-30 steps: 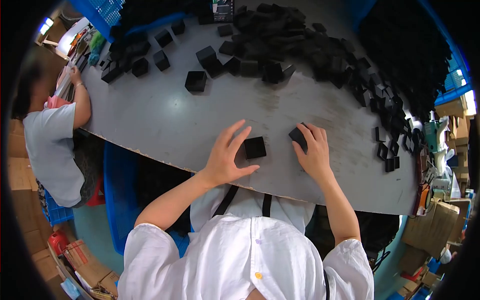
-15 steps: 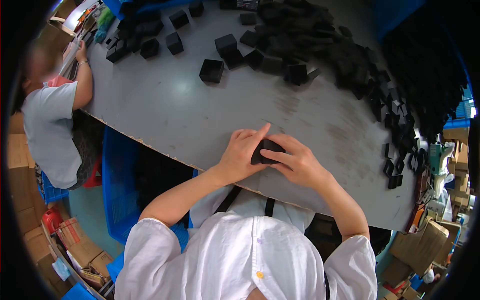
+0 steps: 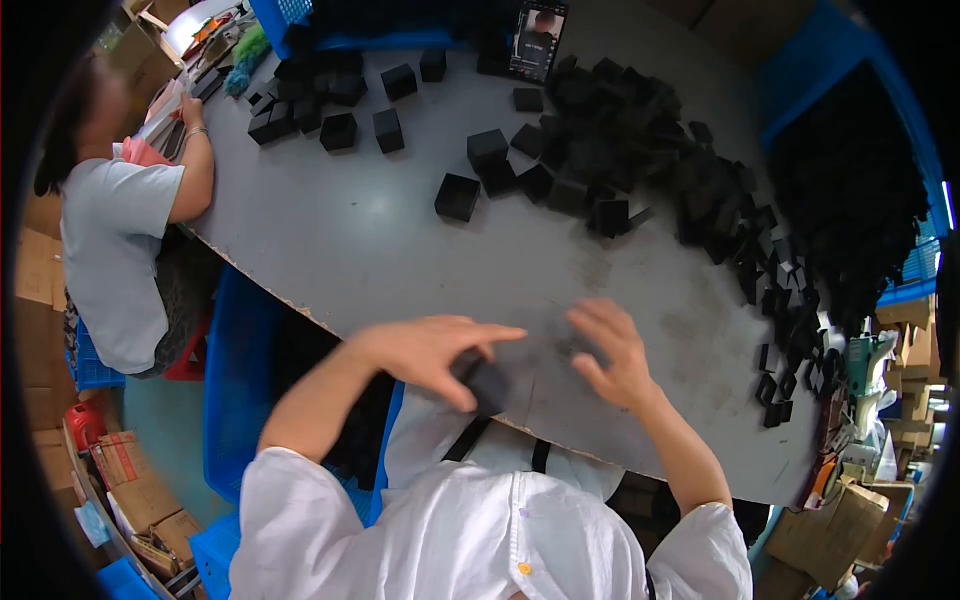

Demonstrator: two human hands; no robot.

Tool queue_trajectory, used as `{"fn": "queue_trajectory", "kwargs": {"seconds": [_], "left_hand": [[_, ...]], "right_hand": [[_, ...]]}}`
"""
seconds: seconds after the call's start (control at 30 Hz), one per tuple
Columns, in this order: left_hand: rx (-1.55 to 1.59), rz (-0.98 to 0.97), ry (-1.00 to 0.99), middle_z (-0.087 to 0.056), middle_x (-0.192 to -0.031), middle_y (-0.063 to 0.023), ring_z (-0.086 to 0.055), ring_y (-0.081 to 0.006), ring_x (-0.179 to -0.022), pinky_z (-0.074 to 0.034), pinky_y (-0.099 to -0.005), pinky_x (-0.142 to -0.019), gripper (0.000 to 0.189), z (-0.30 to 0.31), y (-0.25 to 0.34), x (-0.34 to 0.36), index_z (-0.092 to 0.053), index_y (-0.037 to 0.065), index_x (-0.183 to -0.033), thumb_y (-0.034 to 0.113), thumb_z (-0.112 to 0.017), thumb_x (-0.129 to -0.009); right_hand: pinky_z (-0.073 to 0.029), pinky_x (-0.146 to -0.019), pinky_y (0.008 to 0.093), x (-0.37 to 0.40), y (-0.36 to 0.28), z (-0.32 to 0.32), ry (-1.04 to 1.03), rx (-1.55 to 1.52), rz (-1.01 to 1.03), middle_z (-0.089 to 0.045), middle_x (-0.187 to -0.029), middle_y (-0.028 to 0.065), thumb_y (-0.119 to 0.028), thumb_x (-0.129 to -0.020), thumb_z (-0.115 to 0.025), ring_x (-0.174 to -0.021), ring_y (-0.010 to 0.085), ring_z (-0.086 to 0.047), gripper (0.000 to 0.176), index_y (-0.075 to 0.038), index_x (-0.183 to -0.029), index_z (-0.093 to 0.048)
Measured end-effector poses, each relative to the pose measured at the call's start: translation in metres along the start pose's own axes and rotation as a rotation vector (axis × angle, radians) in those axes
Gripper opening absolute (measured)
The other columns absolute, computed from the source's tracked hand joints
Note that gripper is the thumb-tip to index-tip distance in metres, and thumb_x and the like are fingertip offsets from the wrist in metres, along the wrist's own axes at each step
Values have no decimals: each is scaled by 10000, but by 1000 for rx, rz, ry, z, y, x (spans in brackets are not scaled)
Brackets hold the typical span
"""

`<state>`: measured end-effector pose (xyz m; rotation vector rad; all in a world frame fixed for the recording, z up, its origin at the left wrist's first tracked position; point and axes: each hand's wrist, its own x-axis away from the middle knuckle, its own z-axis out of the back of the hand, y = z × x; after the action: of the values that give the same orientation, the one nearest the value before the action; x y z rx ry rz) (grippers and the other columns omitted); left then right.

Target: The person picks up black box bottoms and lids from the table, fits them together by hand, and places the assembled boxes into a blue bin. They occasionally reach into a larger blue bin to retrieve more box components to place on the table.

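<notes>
My left hand (image 3: 435,352) is near the table's front edge, its index finger stretched out. A small black box (image 3: 488,387), smeared by motion, sits between its thumb and the other fingers. To the right, my right hand (image 3: 612,352) is above the table with thumb and fingers apart and nothing seen in it. Farther back on the grey table (image 3: 370,260) lie several loose black boxes, the nearest an open-topped black box (image 3: 457,197).
A heap of black pieces (image 3: 620,130) curves along the back and right. Behind it a phone (image 3: 537,40) stands upright. Blue crates (image 3: 235,380) flank the table, one below its left edge. At the left another person (image 3: 120,240) leans on the table.
My hands have come apart. The left went left and down toward the table edge with the black box; the right let go. The view has tilted up, showing the phone.
</notes>
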<state>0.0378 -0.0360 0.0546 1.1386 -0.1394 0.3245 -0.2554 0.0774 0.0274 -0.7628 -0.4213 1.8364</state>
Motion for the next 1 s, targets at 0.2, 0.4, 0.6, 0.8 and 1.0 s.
{"fn": "queue_trajectory", "kwargs": {"seconds": [0.2, 0.4, 0.6, 0.8, 1.0], "left_hand": [[-667, 201, 879, -333, -1516, -157, -354, -350, -1389, -365, -435, -1129, 755, 60, -53, -4, -378, 178, -1490, 114, -720, -821], [-509, 78, 923, -480, -1403, -183, -462, -408, -1283, -408, -467, -1063, 236, 39, -101, -37, -648, 54, -1003, 93, -727, -784], [-374, -191, 884, -520, -1359, -167, -537, -360, -1205, -489, -425, -952, 241, -42, -48, -35, -616, 40, -893, 89, -783, -726], [-146, -214, 885, -544, -1266, -117, -591, -350, -1056, -527, -418, -867, 760, -75, -23, -54, -438, 131, -1350, 84, -815, -692], [-127, -409, 783, -587, -1166, -109, -600, -335, -1008, -521, -413, -856, 922, -88, -16, -87, -320, 154, -1518, 66, -781, -724]], "right_hand": [[-392, -1048, 450, -74, 71, -9, 652, 200, -263, -564, -1324, 168, -128, -785, -757, -1256, 371, -485, 462, -47, -1212, -601], [-403, -991, 425, -94, 94, -8, 319, 486, -112, -615, -1256, 101, -193, -791, -760, -1219, 314, -519, 436, -72, -1186, -620], [-449, -974, 417, -88, 43, -7, 626, 198, -120, -616, -1298, 144, -41, -789, -716, -1165, 337, -587, 279, -47, -1061, -656], [-545, -902, 393, -31, -6, -14, 120, -145, 134, -646, -1241, 138, 19, -686, -788, -1093, 332, -641, 299, -56, -958, -690], [-544, -894, 436, 2, -15, -30, -58, -157, 329, -654, -1169, 153, 7, -694, -774, -1068, 343, -640, 283, -50, -961, -700]]}}
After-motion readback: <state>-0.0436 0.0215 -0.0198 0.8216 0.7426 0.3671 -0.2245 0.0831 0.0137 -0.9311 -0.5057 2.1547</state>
